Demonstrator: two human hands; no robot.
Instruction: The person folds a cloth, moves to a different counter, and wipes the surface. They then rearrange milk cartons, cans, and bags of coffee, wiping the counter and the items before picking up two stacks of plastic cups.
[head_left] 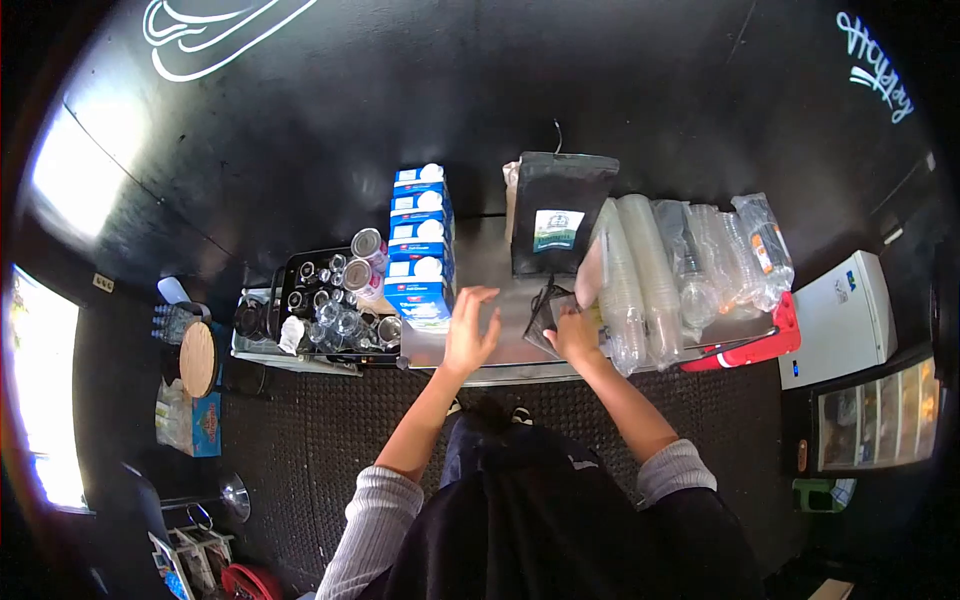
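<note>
In the head view, reading twelve o'clock as straight away from the wearer: looking down on a metal-topped counter (485, 255), with a dark sheer pouch (541, 320) near its front edge, at six o'clock from a tall black bag (545, 190) standing upright with a pale label; see right hand (577, 334) coming in from five o'clock, with thumb and fingers against the three o'clock side of the pouch; cannot tell whether clamped on it or only resting there, with the contact partly covered; see left hand (467, 335) well off the pouch at about nine o'clock, with fingers spread apart and nothing between them, just beside the blue-and-white cartons (418, 285) at its ten to eleven; note also clear cup stacks (650, 275) in plastic sleeves at two o'clock from the right hand, and glassware (340, 318) at nine from the left; judged to be at the step of handling the pouch, mostly right-handed; calling, seemingly, for a sure pinch on one edge, with steadying from nine o'clock and care around the cup sleeves; running, along the long axis, from roughly one o'clock to seven, with the narrower end pointing towards the black bag; too dark to tell which way any opening faces.
</note>
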